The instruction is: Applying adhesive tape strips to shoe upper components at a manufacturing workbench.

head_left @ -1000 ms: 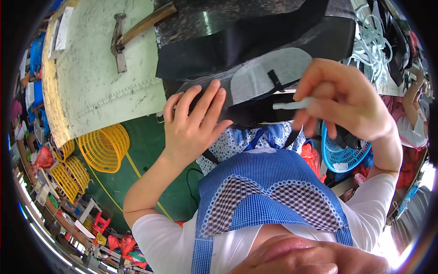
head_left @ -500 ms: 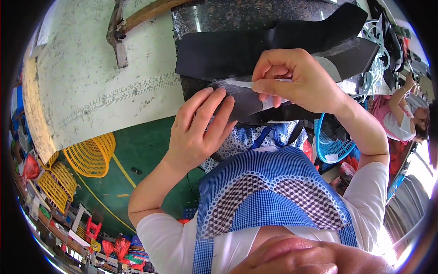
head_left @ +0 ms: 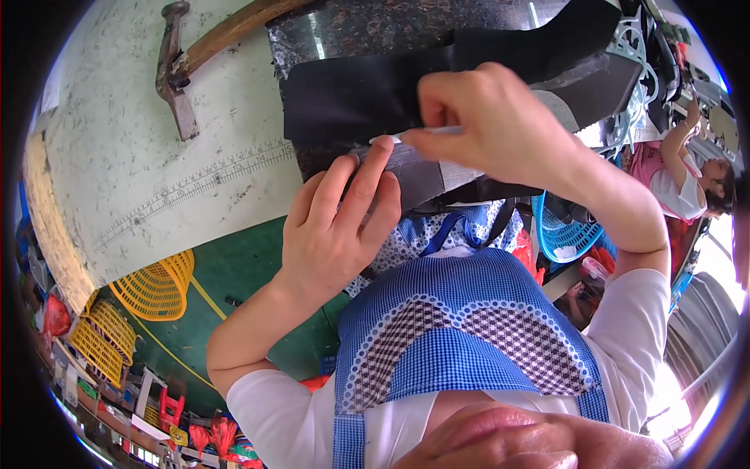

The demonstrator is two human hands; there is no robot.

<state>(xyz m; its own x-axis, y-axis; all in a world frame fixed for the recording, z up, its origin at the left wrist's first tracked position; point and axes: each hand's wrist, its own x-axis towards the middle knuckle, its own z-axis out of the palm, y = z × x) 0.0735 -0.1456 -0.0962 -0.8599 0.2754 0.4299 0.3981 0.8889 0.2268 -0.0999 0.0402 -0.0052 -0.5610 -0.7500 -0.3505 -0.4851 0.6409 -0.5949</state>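
My right hand [head_left: 504, 125] is closed in a pinch on a narrow white strip [head_left: 445, 130], slightly blurred. It hovers over the seam between a long black sheet piece [head_left: 351, 94] and a dark grey piece [head_left: 418, 173] nearer me. Both pieces look like leather or a similar sheet, but I cannot tell the material. My left hand [head_left: 332, 223] lies with fingers spread on the grey piece, its fingertips at the seam close to the strip's left end. The pieces rest on a dark speckled stone slab [head_left: 363, 35].
A wooden-handled hammer [head_left: 180, 113] lies on the pale worktable [head_left: 133, 172], above a printed ruler scale [head_left: 211, 180]. Yellow baskets [head_left: 160, 289] stand below the table at left. A blue basket [head_left: 574, 234] and another person [head_left: 676, 184] are at right.
My right hand has moved a little up and left, and less of the white strip shows. My left fingers have stayed on the grey piece. The whole view has shifted slightly.
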